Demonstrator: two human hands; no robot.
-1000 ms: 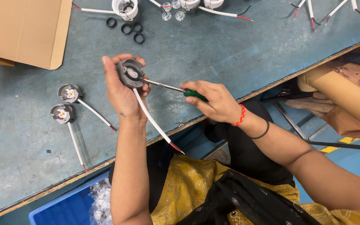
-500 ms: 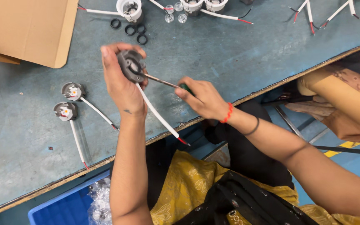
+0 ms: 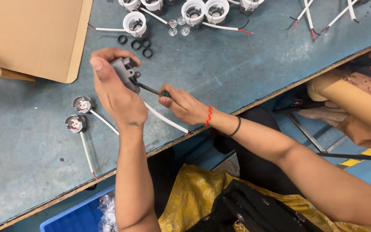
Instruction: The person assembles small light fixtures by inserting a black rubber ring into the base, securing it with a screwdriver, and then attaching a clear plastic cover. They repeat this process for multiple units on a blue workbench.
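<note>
**Grey lamp housing held over the bench, screwdriver tip at its rim**

Grey, round lamp housing (image 3: pixel 124 72) sits in the left hand (image 3: pixel 117 92), raised above the blue-green workbench (image 3: pixel 237 68) and tilted on edge. Thumb and fingers are closed around its body, so the grip is firm. A white lead (image 3: pixel 165 118) hangs from the housing and runs down to the right, ending in a red tip at the bench edge.

Right hand (image 3: pixel 184 105) is wrapped around the green handle of a screwdriver (image 3: pixel 151 89); only a small part of the handle shows between the fingers. The dark shaft points up and left, and its tip meets the housing just beside the left thumb. Exact contact point is too small to tell. A red thread band and a black band circle the right wrist.

Left of the hands, two finished lamp housings (image 3: pixel 78 114) lie face up on the bench, each with a white lead trailing toward the near edge. Above the hands, four black rings (image 3: pixel 136 44) lie close together. Beyond them stand white lamp cups (image 3: pixel 168 10) with red-tipped leads, and three small clear lenses (image 3: pixel 177 26) lie between the cups. A cardboard box (image 3: pixel 39 36) covers the upper left corner. A blue bin (image 3: pixel 76 217) shows below the bench edge.
</note>
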